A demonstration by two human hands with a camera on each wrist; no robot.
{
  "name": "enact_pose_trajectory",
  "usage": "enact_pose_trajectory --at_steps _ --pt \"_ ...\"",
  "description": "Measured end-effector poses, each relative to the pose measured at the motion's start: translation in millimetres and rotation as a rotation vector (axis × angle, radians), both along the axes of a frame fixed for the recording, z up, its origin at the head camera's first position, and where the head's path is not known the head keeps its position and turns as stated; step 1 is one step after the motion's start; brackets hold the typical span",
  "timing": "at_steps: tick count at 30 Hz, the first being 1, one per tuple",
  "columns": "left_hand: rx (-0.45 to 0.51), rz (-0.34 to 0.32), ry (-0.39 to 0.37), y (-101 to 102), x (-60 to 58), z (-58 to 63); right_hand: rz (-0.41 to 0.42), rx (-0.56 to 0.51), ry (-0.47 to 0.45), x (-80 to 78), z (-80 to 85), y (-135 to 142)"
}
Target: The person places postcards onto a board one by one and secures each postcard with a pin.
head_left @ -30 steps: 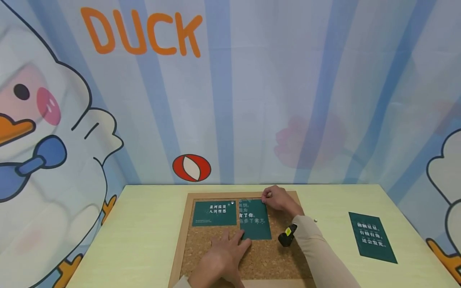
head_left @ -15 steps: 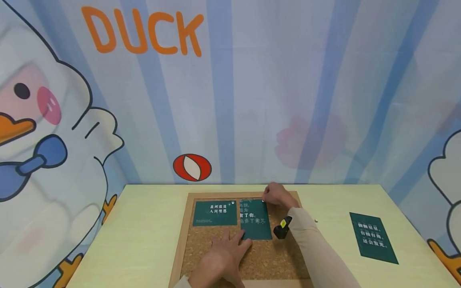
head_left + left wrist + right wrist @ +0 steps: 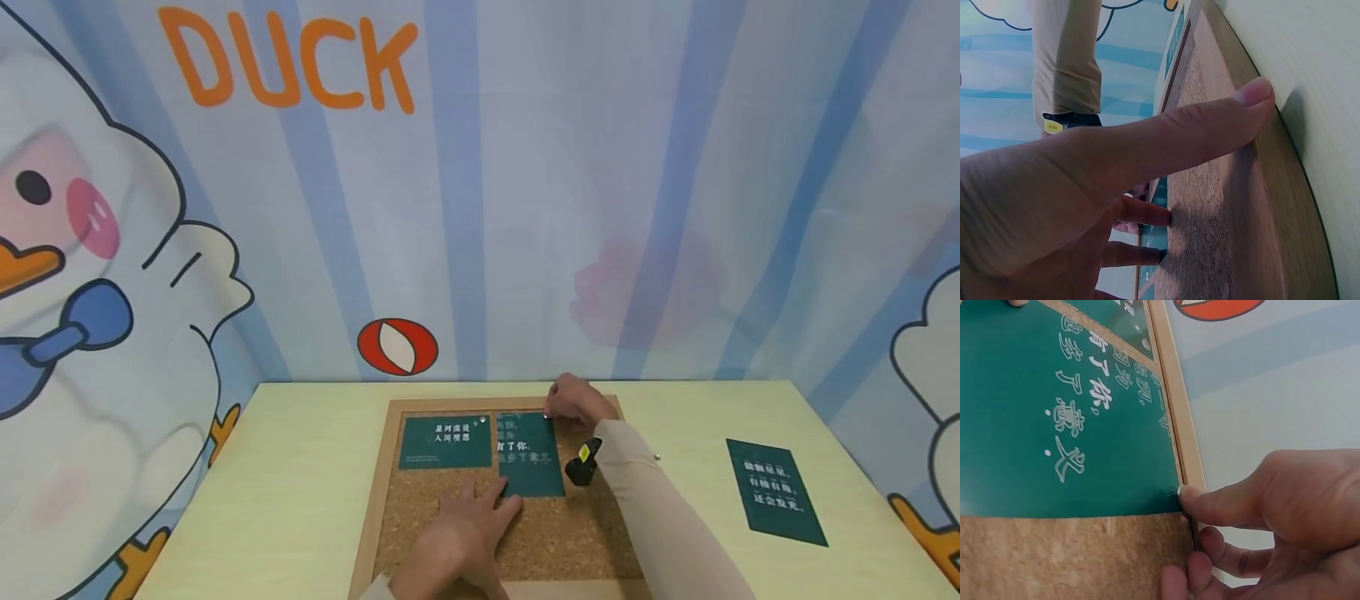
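A green card (image 3: 528, 467) with white Chinese characters lies on the wood-framed cork board (image 3: 442, 542). My left hand (image 3: 468, 533) rests on the board with fingers spread, two fingertips touching the card's lower left corner. In the left wrist view its thumb (image 3: 1210, 122) stretches over the board's near wooden edge. My right hand (image 3: 579, 402) is at the card's upper right corner, fingers curled. The right wrist view shows its thumb (image 3: 1225, 503) pressing there, with a small shiny thumbtack (image 3: 1182, 491) mostly hidden at the tip.
Left of this card, another green card (image 3: 446, 442) is on the board, with a silver thumbtack (image 3: 482, 419) at its upper right. A third green card (image 3: 778, 492) lies on the pale table (image 3: 300, 492) at right. A small shiny tack (image 3: 657, 457) lies beside the board.
My right wrist and forearm have shifted up and slightly left, while its fingertips stay at the card's corner. The left hand and the cards keep their places.
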State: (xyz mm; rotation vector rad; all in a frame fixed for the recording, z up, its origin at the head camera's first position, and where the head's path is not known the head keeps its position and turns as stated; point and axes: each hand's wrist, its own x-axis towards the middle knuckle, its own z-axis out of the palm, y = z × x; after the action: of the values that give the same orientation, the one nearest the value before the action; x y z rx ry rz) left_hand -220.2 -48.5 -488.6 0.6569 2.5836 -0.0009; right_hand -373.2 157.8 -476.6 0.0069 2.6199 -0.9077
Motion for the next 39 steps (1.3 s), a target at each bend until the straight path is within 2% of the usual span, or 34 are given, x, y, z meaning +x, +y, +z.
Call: enact_pose_trajectory --at_steps 5,12,14,17,21,25,29,36,39 --pt "-0.012 0.011 0.024 1 3.4 7.7 -0.039 0.034 -0.057 -3.1 6.2 -4" --pt "0.009 0.019 0.003 -1 5.0 5.2 -0.054 0.09 -0.113 -6.3 9.1 -12" --pt "0.005 0.017 0.008 -1 4.9 5.2 -0.041 0.119 -0.114 -8.4 8.5 -13" --pt "-0.006 0.014 0.026 -1 4.6 5.4 0.041 0.211 -0.073 -11.3 7.8 -14" --pt "-0.01 0.01 0.029 -1 3.0 3.1 0.124 0.282 -0.018 -12.8 8.2 -15" --pt "-0.003 0.0 0.008 -3 2.0 1.1 0.143 0.276 -0.011 -9.5 10.0 -15" --pt "0.0 -0.005 0.019 -2 2.9 1.1 0.14 0.271 -0.003 -5.5 11.7 -15" --pt "0.001 0.007 0.041 0 5.3 5.1 0.051 0.241 -0.037 -3.9 9.4 -17" --pt "0.0 0.006 0.038 -1 5.7 6.2 0.055 0.262 -0.03 -3.1 8.8 -16"
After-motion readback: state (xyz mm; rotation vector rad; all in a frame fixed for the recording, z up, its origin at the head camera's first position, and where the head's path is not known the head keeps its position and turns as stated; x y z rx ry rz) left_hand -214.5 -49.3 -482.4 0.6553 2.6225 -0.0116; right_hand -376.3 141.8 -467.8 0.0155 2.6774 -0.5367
